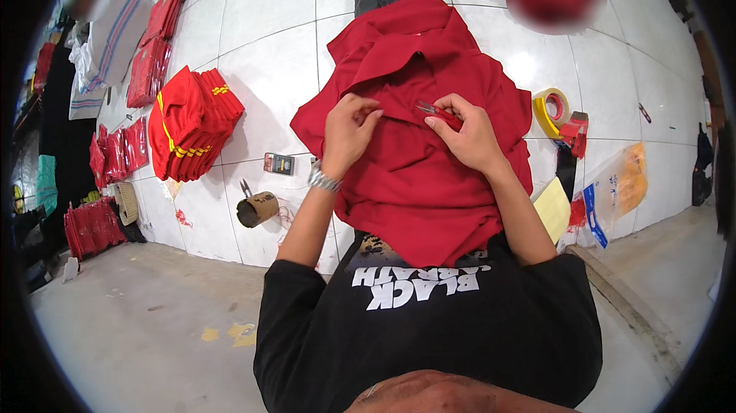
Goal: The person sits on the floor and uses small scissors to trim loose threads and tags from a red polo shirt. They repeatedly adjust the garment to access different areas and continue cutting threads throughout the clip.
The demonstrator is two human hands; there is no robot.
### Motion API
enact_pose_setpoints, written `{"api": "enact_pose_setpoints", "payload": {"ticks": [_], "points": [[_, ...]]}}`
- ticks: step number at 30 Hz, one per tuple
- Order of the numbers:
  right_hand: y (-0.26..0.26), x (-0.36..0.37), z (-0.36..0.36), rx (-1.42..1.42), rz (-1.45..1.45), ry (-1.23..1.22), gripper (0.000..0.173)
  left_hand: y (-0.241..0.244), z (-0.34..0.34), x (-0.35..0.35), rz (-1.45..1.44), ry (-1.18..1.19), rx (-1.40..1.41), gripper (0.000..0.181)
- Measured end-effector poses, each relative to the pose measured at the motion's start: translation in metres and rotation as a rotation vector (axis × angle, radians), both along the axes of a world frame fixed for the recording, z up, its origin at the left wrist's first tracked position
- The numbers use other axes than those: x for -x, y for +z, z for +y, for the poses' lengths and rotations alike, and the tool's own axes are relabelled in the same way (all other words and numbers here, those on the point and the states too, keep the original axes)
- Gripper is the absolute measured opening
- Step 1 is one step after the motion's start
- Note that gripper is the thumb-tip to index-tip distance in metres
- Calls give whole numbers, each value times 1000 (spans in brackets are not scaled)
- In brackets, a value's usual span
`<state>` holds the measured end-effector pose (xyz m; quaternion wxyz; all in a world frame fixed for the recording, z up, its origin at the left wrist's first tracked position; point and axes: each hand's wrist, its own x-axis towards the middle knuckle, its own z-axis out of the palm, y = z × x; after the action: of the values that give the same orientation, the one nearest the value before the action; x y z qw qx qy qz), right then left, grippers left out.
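Note:
A dark red fabric garment [414, 177] lies spread over my lap and legs in loose folds. Its collar or an opening in the cloth [397, 71] gapes a little beyond my hands. My right hand [468, 134] grips small thread snips [427, 107] with red handles, their metal tips pointing left over the cloth. To the left, my left hand [351, 134] hovers at the garment with thumb and forefinger close together. Whether a thread or a bit of cloth is between those fingers is too small to make out. A metal-band watch [325, 178] circles my left wrist.
On the tiled floor at left are a stack of red garments with yellow trim [192, 125], a small box [279, 164], a cardboard tube [263, 207] and plastic-wrapped red packets [150, 71]. Tape rolls [551, 108], a red tape dispenser [575, 132] and a plastic bag [609, 194] lie right.

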<state>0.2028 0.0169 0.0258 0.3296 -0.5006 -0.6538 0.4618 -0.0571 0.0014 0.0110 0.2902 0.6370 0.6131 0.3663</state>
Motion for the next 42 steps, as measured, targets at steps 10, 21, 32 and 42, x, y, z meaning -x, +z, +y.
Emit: {"api": "enact_pose_setpoints", "payload": {"ticks": [10, 21, 32, 42], "points": [[9, 3, 4, -2, -68, 116, 33, -47, 15, -13, 36, 108, 75, 14], [-5, 57, 44, -86, -434, 228, 25, -50, 20, 6, -417, 23, 324, 11], [-19, 61, 43, -150, -431, 245, 25, -54, 14, 2, -297, 74, 242, 15], [-27, 30, 25, -57, -116, -113, 27, -3, -113, 168, 257, -386, 718, 23]]}}
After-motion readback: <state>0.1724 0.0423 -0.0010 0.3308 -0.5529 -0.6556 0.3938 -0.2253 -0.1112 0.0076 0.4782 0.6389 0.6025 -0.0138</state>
